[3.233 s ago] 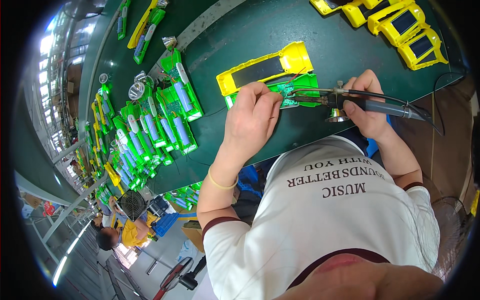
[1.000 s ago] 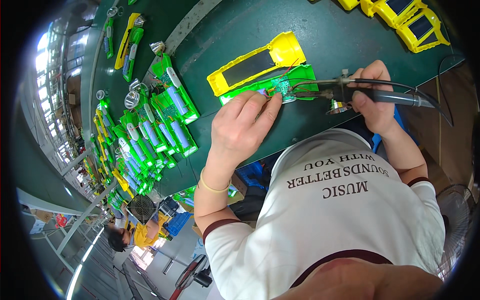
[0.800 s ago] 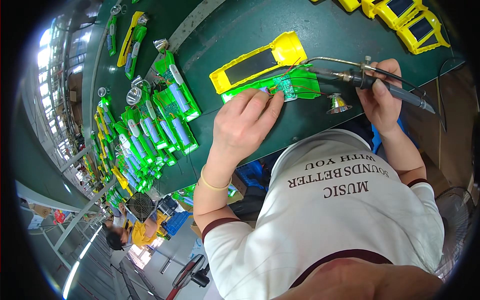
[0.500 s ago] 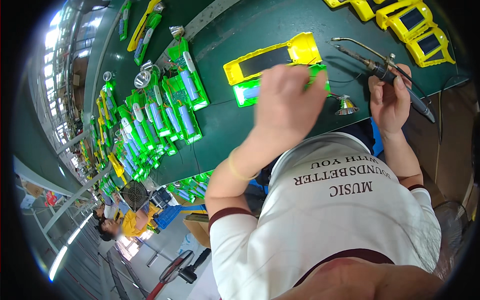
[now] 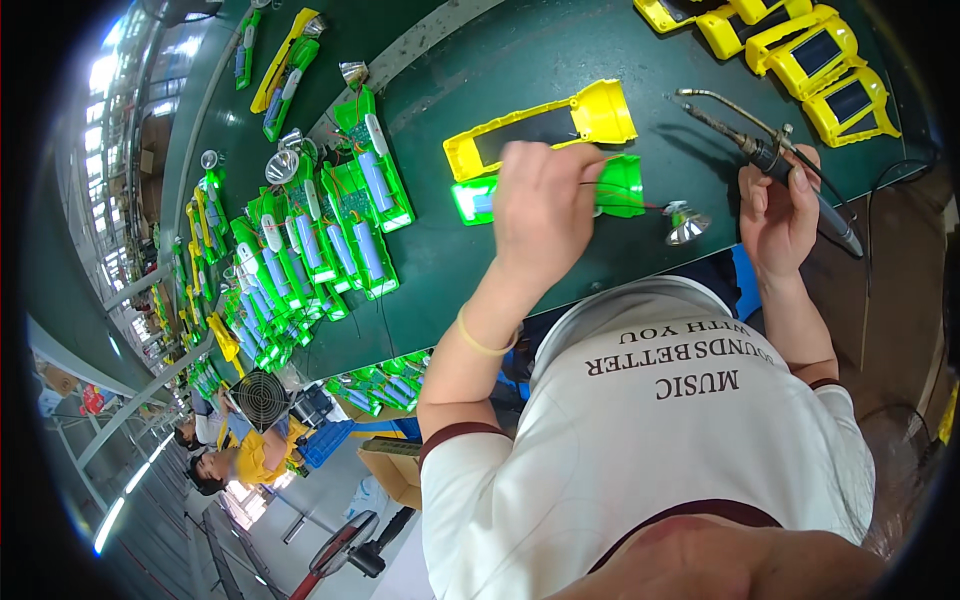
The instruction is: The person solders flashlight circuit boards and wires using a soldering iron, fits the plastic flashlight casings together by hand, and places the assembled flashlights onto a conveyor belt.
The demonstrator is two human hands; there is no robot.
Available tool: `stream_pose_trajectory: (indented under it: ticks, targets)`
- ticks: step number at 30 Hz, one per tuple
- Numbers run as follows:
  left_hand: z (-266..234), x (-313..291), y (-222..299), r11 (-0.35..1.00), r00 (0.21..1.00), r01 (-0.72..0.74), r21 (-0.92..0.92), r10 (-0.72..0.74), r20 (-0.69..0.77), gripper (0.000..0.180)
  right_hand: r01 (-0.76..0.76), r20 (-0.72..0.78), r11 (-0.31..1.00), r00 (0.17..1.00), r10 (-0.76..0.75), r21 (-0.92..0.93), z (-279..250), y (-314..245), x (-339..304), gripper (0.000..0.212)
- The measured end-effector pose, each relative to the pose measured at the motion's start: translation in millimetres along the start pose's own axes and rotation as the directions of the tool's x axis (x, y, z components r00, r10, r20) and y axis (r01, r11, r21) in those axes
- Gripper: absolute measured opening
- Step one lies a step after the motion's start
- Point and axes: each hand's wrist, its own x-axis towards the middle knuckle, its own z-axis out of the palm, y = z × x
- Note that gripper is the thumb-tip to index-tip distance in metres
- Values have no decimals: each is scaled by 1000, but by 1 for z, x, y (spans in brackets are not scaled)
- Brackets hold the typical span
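Observation:
My right hand [image 5: 778,205] grips a soldering iron [image 5: 768,158] with a thin curved metal tube along it; the tip points up and left, over the table and apart from the work. My left hand [image 5: 545,205] is closed in a pinch above an open green flashlight half-shell [image 5: 622,188]. What its fingertips hold is too small to make out; thin wires show beside them. The hand hides the middle of the green shell. A blue cell shows at its left end, and a silver reflector cup [image 5: 686,223] hangs off its right end on wires. Behind lies a yellow half-shell [image 5: 603,110] with a dark panel.
Many green shells with blue cells and reflectors [image 5: 300,235] crowd the left of the green table [image 5: 440,100]. Yellow housings with dark panels [image 5: 825,60] stand at the far right. A cable [image 5: 872,215] drops over the right edge. A fan [image 5: 262,398] and a person in yellow [image 5: 262,455] are at the lower left.
My left hand has moved left and its fingers, blurred before, now pinch. The green shell has shifted slightly left and nearer, apart from the yellow one. My right hand still holds the soldering iron.

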Motion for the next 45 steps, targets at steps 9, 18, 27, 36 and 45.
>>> stream_pose_trajectory:
  ticks: [9, 18, 27, 36, 45]
  targets:
    - [-22, 13, -16, 975, 949, 220, -30, -207, 239, 5, -112, 166, 951, 972, 164, -289, 18, -10, 14, 22]
    - [-20, 16, -13, 979, 959, 146, 143, -175, 222, 5, -50, 368, 845, 885, 285, -532, 23, -3, 50, 20]
    - [-15, 16, -12, 980, 958, 160, 118, -183, 222, 4, -89, 367, 798, 853, 370, -596, 23, 3, 60, 19]
    - [-17, 17, -9, 973, 945, 182, 141, -213, 247, 5, -112, 356, 885, 887, 294, -451, 9, -6, 64, 23]
    - [-17, 16, -10, 973, 943, 207, 102, -227, 244, 6, -176, 260, 887, 916, 307, -428, 25, -8, 63, 22]
